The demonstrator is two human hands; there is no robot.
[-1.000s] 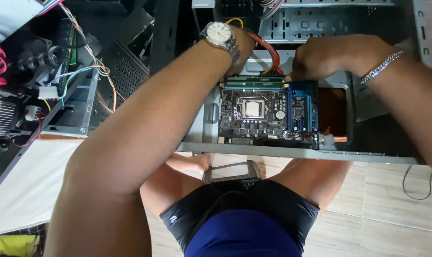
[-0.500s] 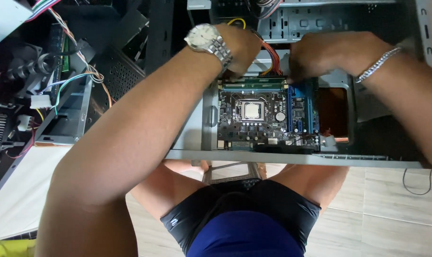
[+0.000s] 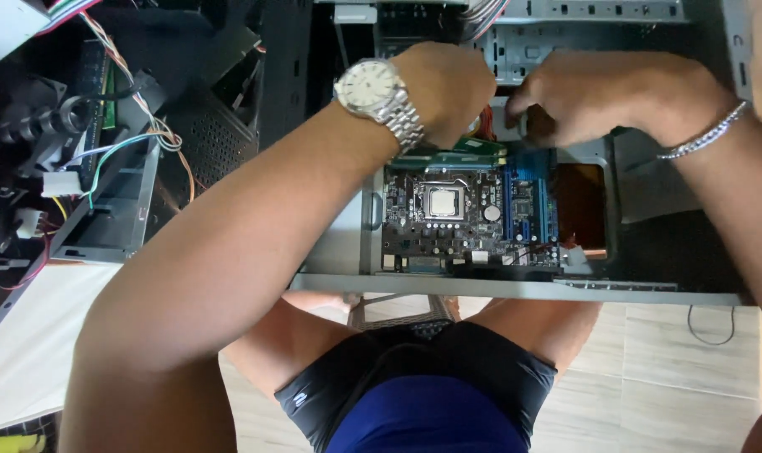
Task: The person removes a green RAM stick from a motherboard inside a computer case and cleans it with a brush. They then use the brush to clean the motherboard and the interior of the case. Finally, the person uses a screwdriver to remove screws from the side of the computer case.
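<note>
An open grey computer case (image 3: 515,289) lies flat in front of me with a dark motherboard (image 3: 414,226) inside. The board shows a square silver processor (image 3: 442,201), blue slots (image 3: 527,201) and a green memory stick (image 3: 473,155). My left hand (image 3: 444,88), with a silver wristwatch, reaches over the board's far edge with its fingers curled down. My right hand (image 3: 616,92), with a silver bracelet, is close beside it, fingertips bent toward a pale part by orange cables (image 3: 484,122). What either hand grips is hidden under the fingers.
To the left stands a second opened case (image 3: 104,226) with loose coloured wires (image 3: 146,126), a fan and connectors. A white sheet (image 3: 28,344) lies under it. My knees and blue-black shorts (image 3: 414,394) are below the case edge, over pale floor tiles (image 3: 691,377) with a thin cable.
The view has tilted, so the case sits lower in the picture. Both hands stay together at the board's far edge; the left hand has shifted slightly right and deeper.
</note>
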